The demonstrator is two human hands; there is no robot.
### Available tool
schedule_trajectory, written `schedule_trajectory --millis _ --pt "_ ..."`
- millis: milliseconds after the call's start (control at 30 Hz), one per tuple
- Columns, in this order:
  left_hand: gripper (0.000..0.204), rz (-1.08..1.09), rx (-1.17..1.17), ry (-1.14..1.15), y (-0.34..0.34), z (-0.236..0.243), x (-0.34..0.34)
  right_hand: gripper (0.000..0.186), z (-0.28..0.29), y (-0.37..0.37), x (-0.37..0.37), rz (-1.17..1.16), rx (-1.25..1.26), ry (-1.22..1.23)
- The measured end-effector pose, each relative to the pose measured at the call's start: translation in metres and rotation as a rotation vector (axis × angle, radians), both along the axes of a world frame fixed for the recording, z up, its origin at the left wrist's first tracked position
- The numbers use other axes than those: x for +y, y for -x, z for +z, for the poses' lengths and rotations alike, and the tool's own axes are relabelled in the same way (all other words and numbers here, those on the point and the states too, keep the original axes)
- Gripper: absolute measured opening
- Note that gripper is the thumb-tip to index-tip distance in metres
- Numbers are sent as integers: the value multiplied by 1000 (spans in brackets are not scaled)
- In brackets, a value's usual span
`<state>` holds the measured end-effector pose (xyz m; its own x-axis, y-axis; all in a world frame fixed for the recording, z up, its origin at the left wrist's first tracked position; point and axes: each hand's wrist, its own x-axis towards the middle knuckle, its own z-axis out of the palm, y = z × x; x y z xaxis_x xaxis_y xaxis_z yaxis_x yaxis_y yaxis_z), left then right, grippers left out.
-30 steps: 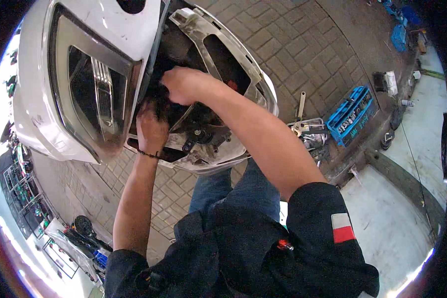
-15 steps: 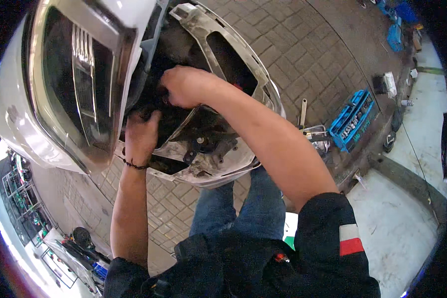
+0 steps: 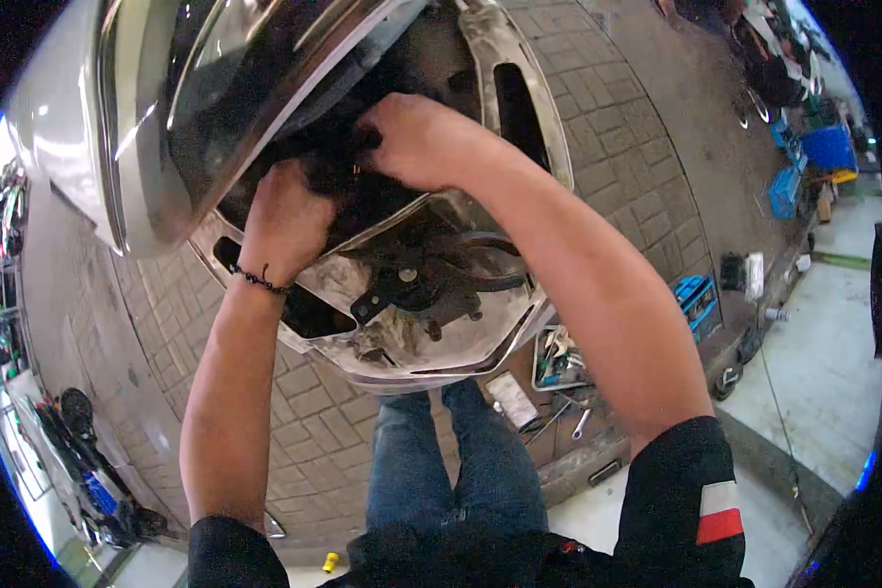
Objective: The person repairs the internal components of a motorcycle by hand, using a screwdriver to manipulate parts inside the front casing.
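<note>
A white body panel with a glossy lamp housing (image 3: 235, 69) hangs at upper left, beside an open, dirty whitish frame (image 3: 382, 353) with a dark recess inside and a black bracket with a round bolt head (image 3: 402, 284). My left hand (image 3: 289, 216), with a beaded bracelet at the wrist, reaches into the recess under the housing's edge; its fingertips are lost in shadow. My right hand (image 3: 412, 142) is in the same recess, right of and above the left, its fingers curled on something dark that I cannot make out.
On the paved floor (image 3: 617, 157) at right are a tray of tools (image 3: 559, 363), a wrench (image 3: 578, 423), blue toolboxes (image 3: 696, 299) and a blue bin (image 3: 828, 147). Dark two-wheelers (image 3: 98, 470) stand at lower left. A raised pale ledge (image 3: 843, 343) edges the right.
The view has shifted, showing more floor and my legs, with the lamp housing higher and slanting. Both hands stay inside the recess and now sit higher in the picture.
</note>
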<state>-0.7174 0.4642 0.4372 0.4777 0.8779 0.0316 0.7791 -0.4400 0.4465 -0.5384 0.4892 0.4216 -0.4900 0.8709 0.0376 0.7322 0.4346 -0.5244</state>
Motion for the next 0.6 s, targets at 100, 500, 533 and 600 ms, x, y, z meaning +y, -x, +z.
schedule_trajectory --millis 100,500,533,600 --pt "25 34 11 -55 1 -12 -1 29 1 -7 0 38 55 -25" --pt "24 4 -68 -86 0 -11 -1 24 8 -5 -3 70 -196 13" --pt "24 18 -106 -116 -1 -11 -5 24 10 -5 -2 78 -203 46" --pt "23 56 -140 -162 -4 -7 -12 23 13 -4 -1 85 -190 78"
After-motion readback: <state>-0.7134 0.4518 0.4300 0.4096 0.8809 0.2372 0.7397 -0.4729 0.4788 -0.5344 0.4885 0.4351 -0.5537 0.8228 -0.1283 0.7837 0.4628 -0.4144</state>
